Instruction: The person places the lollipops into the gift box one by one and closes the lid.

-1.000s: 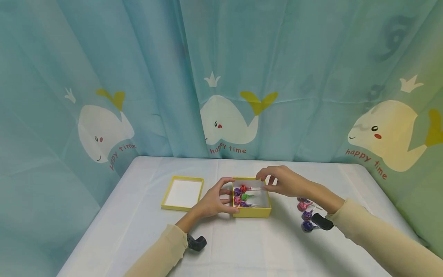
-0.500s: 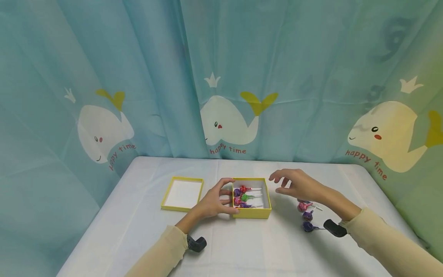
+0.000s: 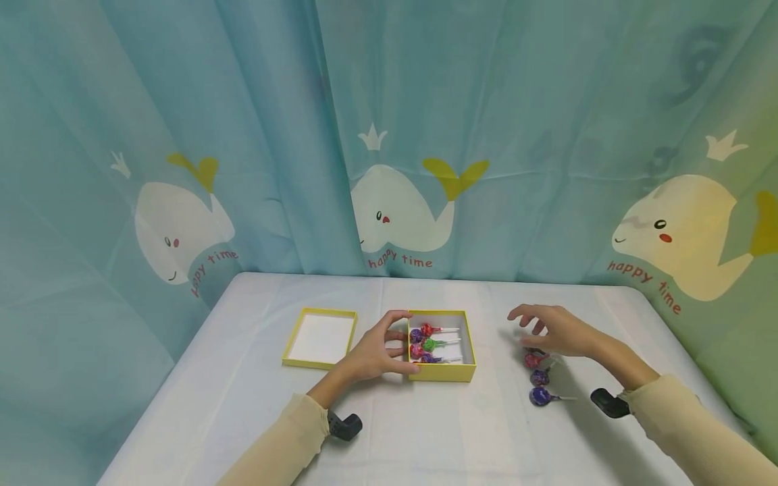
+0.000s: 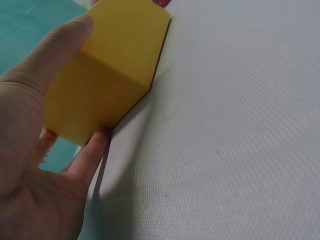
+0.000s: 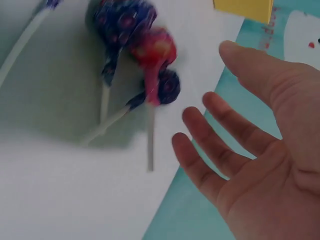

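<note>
A yellow box (image 3: 442, 373) stands on the table, with several wrapped lollipops (image 3: 430, 345) lying inside, their sticks pointing right. My left hand (image 3: 367, 354) holds the box at its left end, the thumb on the near side and the index finger at the far corner. In the left wrist view, fingers also touch the yellow end wall (image 4: 85, 95). My right hand (image 3: 562, 331) hovers with nothing in it, fingers spread and slightly bent. Below and beside it lie several loose lollipops, among them a red-pink lollipop (image 5: 155, 50) and a dark blue lollipop (image 3: 539, 396).
A shallow yellow-rimmed lid (image 3: 319, 337) with a white inside lies left of the box. White cloth covers the table (image 3: 425, 432). A teal curtain (image 3: 292, 135) printed with whales hangs behind it.
My right hand has moved right from the box's right edge to above the loose lollipops. The stick ends in the box are now uncovered. My left hand has stayed on the box.
</note>
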A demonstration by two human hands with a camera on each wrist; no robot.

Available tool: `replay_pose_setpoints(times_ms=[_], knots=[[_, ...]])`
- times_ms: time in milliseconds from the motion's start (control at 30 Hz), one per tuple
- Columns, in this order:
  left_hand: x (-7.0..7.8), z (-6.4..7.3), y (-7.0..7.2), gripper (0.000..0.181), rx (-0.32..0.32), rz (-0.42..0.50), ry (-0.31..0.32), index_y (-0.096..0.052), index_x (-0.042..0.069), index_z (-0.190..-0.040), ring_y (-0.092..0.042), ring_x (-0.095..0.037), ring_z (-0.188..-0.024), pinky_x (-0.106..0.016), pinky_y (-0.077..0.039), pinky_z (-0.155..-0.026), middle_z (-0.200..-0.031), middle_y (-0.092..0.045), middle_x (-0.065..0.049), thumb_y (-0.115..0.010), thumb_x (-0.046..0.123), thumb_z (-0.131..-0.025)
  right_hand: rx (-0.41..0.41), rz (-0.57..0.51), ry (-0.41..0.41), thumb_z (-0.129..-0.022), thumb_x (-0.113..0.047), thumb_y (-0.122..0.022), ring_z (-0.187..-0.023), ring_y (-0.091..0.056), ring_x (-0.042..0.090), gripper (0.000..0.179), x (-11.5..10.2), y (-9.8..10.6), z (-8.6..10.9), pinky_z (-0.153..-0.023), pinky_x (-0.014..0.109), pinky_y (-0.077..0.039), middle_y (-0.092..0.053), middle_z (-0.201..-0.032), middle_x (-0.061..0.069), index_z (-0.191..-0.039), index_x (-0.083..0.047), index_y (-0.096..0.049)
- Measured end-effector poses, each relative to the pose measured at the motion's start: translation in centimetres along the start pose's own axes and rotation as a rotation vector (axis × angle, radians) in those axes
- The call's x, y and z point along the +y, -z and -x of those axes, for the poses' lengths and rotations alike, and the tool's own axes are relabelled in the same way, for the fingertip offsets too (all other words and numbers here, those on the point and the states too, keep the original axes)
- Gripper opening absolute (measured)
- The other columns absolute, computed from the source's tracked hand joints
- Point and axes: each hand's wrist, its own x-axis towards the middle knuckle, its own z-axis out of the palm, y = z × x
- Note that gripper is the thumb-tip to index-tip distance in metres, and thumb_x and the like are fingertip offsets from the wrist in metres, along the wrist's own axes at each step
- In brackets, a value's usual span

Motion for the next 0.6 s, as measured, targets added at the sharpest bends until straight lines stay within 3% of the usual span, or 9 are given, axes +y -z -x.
replay_pose_setpoints(times_ms=[100, 300, 600], knots=[[-0.1, -0.1, 0.0, 0.096, -0.001, 0.006, 0.000, -0.034, 0.012, -0.155, -0.053, -0.034, -0.132, -0.036, -0.054, -0.103, -0.158, -0.034, -0.017, -0.091, 0.011, -0.078, -0.031, -0.023, -0.018, -0.089, -0.013, -0.080, -0.085, -0.068, 0.018, 0.041, 0.7, 0.1, 0.2, -0.070, 0.028, -0.058, -0.068, -0.104, 0.009, -0.126, -0.006, -0.062], [-0.2, -0.1, 0.0, 0.096, -0.005, 0.006, 0.000, -0.034, 0.013, -0.156, -0.053, -0.033, -0.133, -0.035, -0.054, -0.103, -0.157, -0.035, -0.018, -0.091, 0.012, -0.078, -0.114, -0.091, -0.100, -0.091, -0.018, -0.079, -0.083, -0.067, 0.017, 0.041, 2.0, 0.1, 0.4, -0.068, 0.028, -0.056, -0.069, -0.104, 0.008, -0.126, -0.005, -0.062], [-0.1, -0.2, -0.1, 0.097, 0.004, 0.015, 0.004, -0.034, 0.012, -0.155, -0.053, -0.032, -0.132, -0.034, -0.054, -0.102, -0.160, -0.032, -0.014, -0.092, 0.010, -0.077, -0.162, -0.136, -0.113, -0.091, -0.016, -0.078, -0.081, -0.067, 0.018, 0.031, 2.9, 0.2, 0.8, -0.065, 0.027, -0.055, -0.069, -0.093, 0.001, -0.117, -0.005, -0.066]])
